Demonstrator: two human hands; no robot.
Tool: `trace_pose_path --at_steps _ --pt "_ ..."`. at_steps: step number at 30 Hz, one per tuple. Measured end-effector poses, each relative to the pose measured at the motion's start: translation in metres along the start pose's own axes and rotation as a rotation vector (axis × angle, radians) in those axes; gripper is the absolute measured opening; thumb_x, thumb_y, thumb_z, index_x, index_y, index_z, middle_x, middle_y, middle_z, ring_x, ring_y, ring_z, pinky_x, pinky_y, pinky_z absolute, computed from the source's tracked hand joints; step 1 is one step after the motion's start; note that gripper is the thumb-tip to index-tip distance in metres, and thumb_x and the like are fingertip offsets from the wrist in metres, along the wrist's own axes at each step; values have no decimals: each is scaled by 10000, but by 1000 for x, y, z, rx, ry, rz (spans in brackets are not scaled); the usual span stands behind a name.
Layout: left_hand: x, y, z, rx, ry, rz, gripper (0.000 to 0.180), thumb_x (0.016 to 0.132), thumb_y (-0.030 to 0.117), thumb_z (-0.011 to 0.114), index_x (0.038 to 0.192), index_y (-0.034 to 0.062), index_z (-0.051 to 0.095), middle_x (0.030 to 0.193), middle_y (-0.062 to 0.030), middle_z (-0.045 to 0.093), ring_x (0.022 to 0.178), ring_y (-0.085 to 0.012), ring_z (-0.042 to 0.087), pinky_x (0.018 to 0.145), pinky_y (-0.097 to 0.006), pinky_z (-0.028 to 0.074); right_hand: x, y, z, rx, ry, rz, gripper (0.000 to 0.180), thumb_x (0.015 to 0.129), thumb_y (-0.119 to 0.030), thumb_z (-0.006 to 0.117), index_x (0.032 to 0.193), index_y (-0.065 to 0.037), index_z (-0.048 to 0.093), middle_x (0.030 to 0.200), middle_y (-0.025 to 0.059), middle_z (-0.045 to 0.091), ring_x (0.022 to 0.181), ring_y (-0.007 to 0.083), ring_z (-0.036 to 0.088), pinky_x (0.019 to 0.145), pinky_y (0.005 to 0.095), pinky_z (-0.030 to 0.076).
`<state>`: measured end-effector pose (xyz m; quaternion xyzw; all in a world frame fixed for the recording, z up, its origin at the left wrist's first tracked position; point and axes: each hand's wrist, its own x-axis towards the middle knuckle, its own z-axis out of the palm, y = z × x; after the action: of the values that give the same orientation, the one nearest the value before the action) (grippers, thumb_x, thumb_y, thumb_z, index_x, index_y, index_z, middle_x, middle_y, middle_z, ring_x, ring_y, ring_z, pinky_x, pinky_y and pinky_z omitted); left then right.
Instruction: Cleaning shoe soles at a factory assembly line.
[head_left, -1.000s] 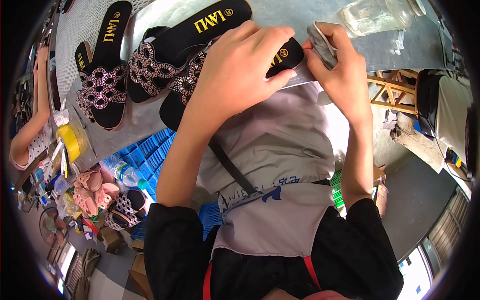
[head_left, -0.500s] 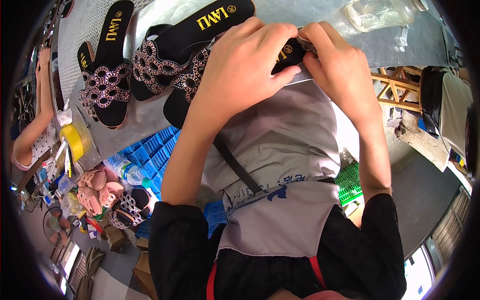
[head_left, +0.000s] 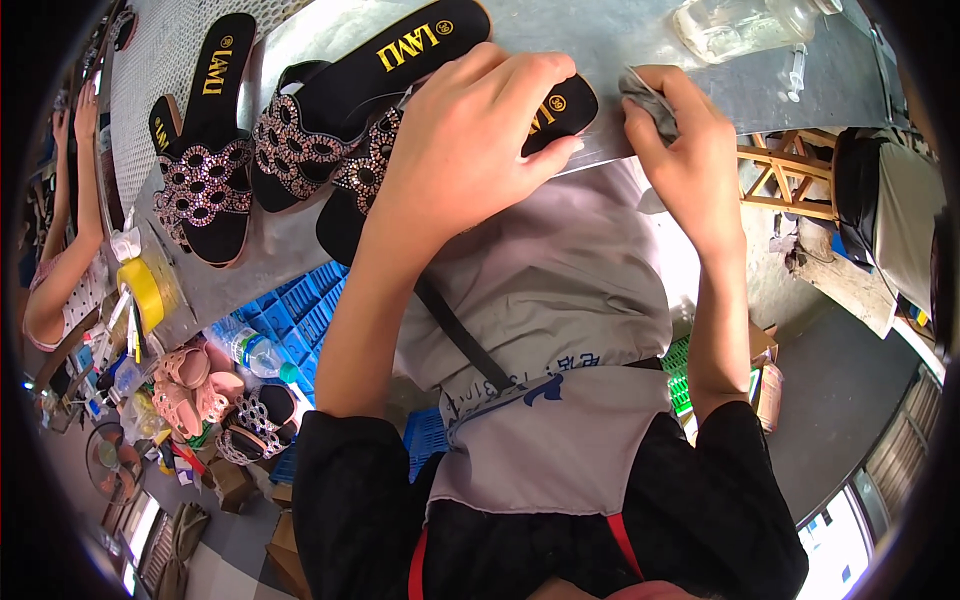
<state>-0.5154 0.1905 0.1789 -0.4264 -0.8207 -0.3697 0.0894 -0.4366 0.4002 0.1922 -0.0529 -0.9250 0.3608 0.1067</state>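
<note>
My left hand is closed over a black slide sandal. Its fingers lie across the insole and the thumb presses by the near edge; the heel end sticks out to the right, and the strap shows left of my wrist. In my right hand, a crumpled grey cloth is pinched between thumb and fingers, just right of that heel and apart from it. Left of my left hand lie another black sandal and a further sandal, both with jewelled, ring-patterned straps and gold lettering.
A metal worktable carries a glass jar, a syringe and yellow tape. Below are blue crates, a plastic bottle and pink shoes. A wooden stool stands right; another person's arm shows left.
My right hand has moved right, off the sandal's heel, with the cloth in it. The heel is now uncovered. My left hand stays on the sandal.
</note>
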Motion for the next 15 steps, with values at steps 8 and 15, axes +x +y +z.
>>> trace_pose_path --at_steps 8,15 --pt "1 2 0 15 -10 -18 488 721 143 901 1141 48 671 1071 -59 762 944 -269 705 820 -378 589 -1 2 1 15 -51 -223 346 915 18 645 1255 -35 685 1013 150 690 782 385 686 671 425 553" --pt "0 3 1 -12 12 -3 492 710 137 906 1134 46 675 1077 -61 756 940 -274 701 815 -377 586 -39 -18 4 -362 -79 -279 589 752 65 667 1317 -101 679 1111 34 641 755 266 730 602 402 589"
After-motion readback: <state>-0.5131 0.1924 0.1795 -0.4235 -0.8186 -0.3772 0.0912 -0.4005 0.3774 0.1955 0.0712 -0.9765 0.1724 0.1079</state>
